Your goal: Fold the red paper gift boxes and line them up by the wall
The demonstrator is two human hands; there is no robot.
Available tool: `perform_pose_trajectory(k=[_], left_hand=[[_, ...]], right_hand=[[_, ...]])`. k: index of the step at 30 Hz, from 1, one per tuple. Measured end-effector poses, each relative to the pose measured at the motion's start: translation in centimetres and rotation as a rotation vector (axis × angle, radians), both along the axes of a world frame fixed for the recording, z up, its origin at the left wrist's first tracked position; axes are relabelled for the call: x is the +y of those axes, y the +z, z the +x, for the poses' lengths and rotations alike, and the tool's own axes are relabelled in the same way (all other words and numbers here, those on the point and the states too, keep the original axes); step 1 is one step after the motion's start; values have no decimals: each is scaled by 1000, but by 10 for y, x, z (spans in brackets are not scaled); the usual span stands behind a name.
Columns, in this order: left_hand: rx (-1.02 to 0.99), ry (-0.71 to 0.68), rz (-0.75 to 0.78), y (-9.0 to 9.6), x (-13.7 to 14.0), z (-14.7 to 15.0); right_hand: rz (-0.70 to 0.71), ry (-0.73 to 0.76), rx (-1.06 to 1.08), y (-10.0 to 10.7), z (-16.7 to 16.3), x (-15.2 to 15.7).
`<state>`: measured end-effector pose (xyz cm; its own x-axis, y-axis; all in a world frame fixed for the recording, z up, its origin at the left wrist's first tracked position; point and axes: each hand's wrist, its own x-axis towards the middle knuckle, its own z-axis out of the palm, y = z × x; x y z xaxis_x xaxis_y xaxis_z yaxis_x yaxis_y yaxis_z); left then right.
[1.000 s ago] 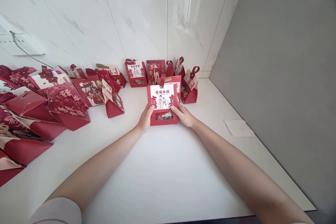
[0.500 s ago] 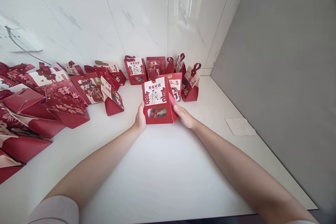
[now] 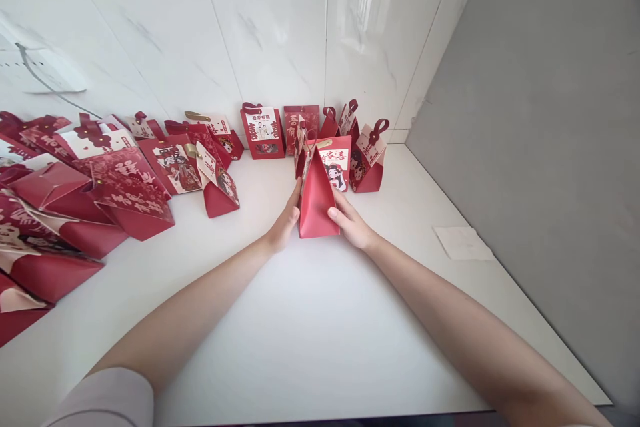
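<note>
A red paper gift box (image 3: 318, 207) stands upright on the white table with its plain triangular side toward me. My left hand (image 3: 285, 227) lies along its left face, thumb near the lower left edge. My right hand (image 3: 354, 223) grips the right side, its thumb on the triangular side. The two hands hold the box between them, and their other fingertips are hidden behind it. Just behind it stands a red box with a printed figure (image 3: 337, 163), partly covered. To the right of that is a box with a ribbon loop (image 3: 369, 159).
Several more red boxes crowd the left of the table, a patterned one (image 3: 133, 193) among them. Others stand by the tiled wall (image 3: 270, 20), including a box with a window (image 3: 263, 133). A pale flat sheet (image 3: 463, 243) lies near the right edge, beside a grey panel (image 3: 545, 147).
The held box has been turned: its printed front with the window faced me before, and now its plain triangular side does. My left hand has shifted right with it.
</note>
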<state>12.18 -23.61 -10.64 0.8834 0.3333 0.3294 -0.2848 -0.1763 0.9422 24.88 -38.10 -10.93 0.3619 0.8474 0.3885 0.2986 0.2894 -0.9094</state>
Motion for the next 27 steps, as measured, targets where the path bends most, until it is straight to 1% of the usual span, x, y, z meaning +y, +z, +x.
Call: perform_pose_trajectory(k=[2, 3, 7, 9, 14, 19, 23, 27], left_hand=[[21, -129, 3, -1, 1, 0], [28, -151, 25, -2, 1, 1], [23, -97, 57, -5, 4, 2], [23, -67, 59, -6, 4, 4], [21, -62, 55, -7, 5, 6], [35, -44, 28, -7, 6, 7], [23, -46, 47, -7, 6, 7], [28, -31, 42, -5, 6, 7]], right_hand=[[4, -13, -87, 0, 6, -2], [-4, 17, -88, 0, 8, -3], [-43, 229, 63, 4, 14, -5], [-42, 268, 112, 5, 17, -4], [-47, 242, 153, 3, 20, -1], [-73, 214, 140, 3, 19, -1], [-50, 231, 147, 3, 19, 0], [-63, 211, 128, 2, 19, 1]])
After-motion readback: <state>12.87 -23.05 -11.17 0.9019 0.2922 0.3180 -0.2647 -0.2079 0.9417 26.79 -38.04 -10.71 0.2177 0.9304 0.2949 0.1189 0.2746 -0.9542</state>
